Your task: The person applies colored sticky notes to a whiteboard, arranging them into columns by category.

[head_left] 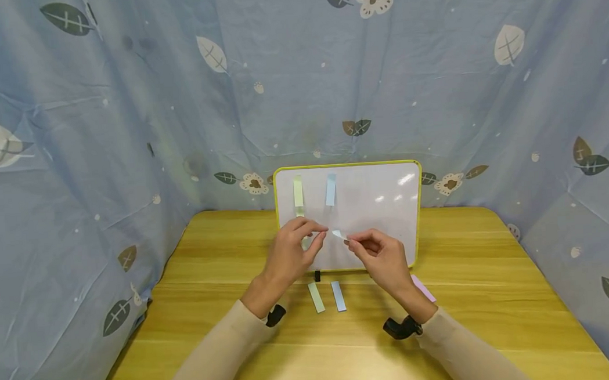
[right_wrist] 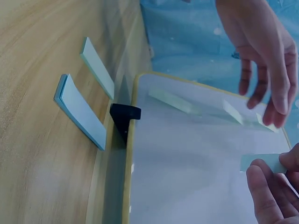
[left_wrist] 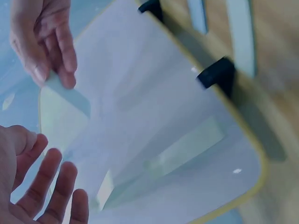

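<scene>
In the head view my right hand pinches a light blue sticky strip between thumb and fingertips, in front of the whiteboard. The same blue strip sticks out sideways from the fingers in the right wrist view. My left hand hovers just left of it, with nothing between its relaxed fingers. A green strip and a blue strip are stuck near the board's top edge. More green strips run below the first, partly hidden by the left hand; one green strip shows in the left wrist view.
The yellow-framed board stands on black feet on the wooden table. Before it lie a green strip pad and a blue strip pad. A pink pad lies beside the right wrist. Patterned curtains hang behind.
</scene>
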Demonstrator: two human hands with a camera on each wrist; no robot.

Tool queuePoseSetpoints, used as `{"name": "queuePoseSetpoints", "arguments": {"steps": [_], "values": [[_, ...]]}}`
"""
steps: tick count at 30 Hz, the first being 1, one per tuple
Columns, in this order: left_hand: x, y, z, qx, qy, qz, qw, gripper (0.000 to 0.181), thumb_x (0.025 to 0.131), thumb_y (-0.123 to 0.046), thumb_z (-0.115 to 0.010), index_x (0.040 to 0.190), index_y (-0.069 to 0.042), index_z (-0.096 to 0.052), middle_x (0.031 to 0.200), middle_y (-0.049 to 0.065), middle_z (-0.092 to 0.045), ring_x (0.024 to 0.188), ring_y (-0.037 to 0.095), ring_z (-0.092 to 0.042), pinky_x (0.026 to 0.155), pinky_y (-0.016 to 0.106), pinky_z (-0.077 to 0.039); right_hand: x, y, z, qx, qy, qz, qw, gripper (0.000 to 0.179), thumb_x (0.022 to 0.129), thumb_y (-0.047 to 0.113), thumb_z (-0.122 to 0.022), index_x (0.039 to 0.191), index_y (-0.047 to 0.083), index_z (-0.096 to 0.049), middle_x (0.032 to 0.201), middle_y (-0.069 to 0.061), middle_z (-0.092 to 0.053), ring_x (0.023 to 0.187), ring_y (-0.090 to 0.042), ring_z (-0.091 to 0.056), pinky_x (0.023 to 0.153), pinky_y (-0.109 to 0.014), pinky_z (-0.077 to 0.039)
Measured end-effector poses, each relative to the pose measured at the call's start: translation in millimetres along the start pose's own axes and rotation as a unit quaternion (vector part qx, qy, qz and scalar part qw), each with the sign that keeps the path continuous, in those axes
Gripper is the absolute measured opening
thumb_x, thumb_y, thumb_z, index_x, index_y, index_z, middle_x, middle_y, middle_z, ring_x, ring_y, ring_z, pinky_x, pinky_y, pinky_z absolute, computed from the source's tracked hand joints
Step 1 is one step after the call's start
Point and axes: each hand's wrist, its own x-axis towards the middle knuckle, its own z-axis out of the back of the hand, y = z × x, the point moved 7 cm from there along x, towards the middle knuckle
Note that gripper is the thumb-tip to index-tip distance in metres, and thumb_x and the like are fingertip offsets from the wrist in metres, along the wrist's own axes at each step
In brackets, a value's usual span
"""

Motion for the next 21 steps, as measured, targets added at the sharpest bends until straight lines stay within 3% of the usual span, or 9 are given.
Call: {"name": "queuePoseSetpoints", "arguments": {"steps": [6,13,21], "values": [[21.1,5.9,9.8,0.041,-0.032,-0.007,0.9986,0.013,0.108,-0.016,-0.085,0.12,-0.015,-0.09,0.127,0.008,-0.082,0.111,0.032,-0.077,0.092,0.045,-0.066,1.3,1,-3,0.001,-0.013,0.02,0.9997,0.015,0.108,0.006,-0.083,0.121,-0.001,-0.086,0.123,-0.021,-0.088,0.11,-0.043,-0.088,0.09,-0.023,-0.07],[47.2,17.5,16.6,0.078,-0.038,0.009,0.9962,0.022,0.11,-0.022,-0.082,0.132,-0.018,-0.087,0.152,0.012,-0.073,0.133,0.04,-0.07,0.105,0.06,-0.058,3.2,7,-8,-0.012,-0.028,0.058,0.9979,0.012,0.106,0.004,-0.086,0.117,0.0,-0.088,0.124,-0.018,-0.088,0.105,-0.018,-0.089,0.09,-0.022,-0.07],[66.6,28.3,13.2,0.128,-0.023,0.006,0.9914,0.039,0.11,-0.025,-0.083,0.148,-0.023,-0.08,0.168,0.013,-0.064,0.154,0.043,-0.06,0.118,0.068,-0.053,9.7,14,-12,-0.022,-0.05,0.11,0.9925,0.011,0.103,-0.001,-0.087,0.114,-0.002,-0.089,0.123,-0.019,-0.087,0.106,-0.032,-0.089,0.096,-0.022,-0.068]]}}
